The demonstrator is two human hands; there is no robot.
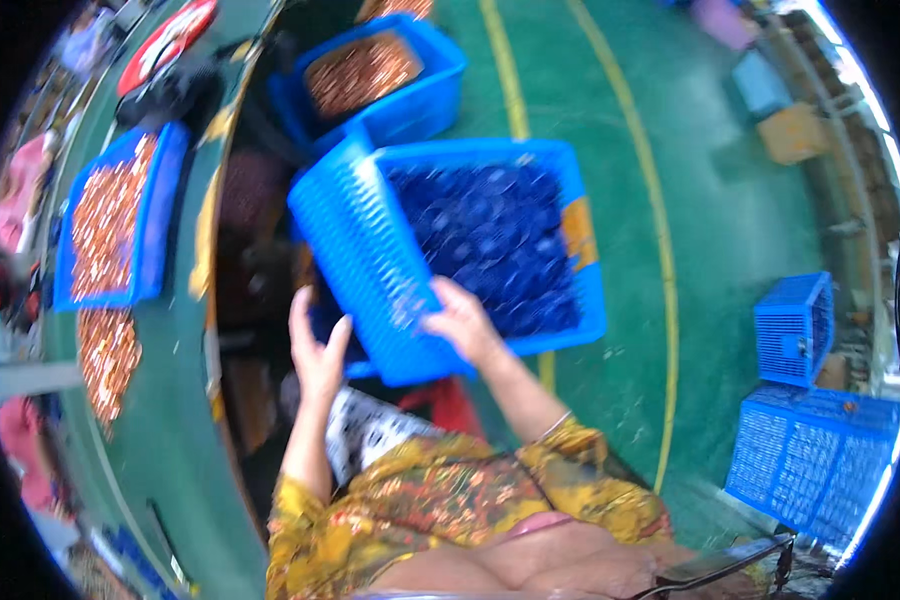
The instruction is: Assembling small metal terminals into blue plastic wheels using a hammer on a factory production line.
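Observation:
A blue perforated basket (365, 255) is tilted over the left part of a large blue crate (470, 152). In that crate lies a heap of dark blue, round, shiny pieces (490, 235); their exact kind is too blurred to make out. My right hand (462, 322) grips the basket's right rim, thumb on the inner side. Beside the basket's lower left side is my left hand (320, 350), its thumb and fingers spread apart. Whether its fingertips touch the basket, I cannot tell. The basket hides the crate's left part.
Left stands a green worktable (175, 400) with a blue tray (160, 250) of copper-coloured pieces, more of them piled (110, 350) beside it. Another blue crate (410, 110) with copper pieces stands beyond. Blue crates (795, 325) and a cardboard box (792, 133) are at right.

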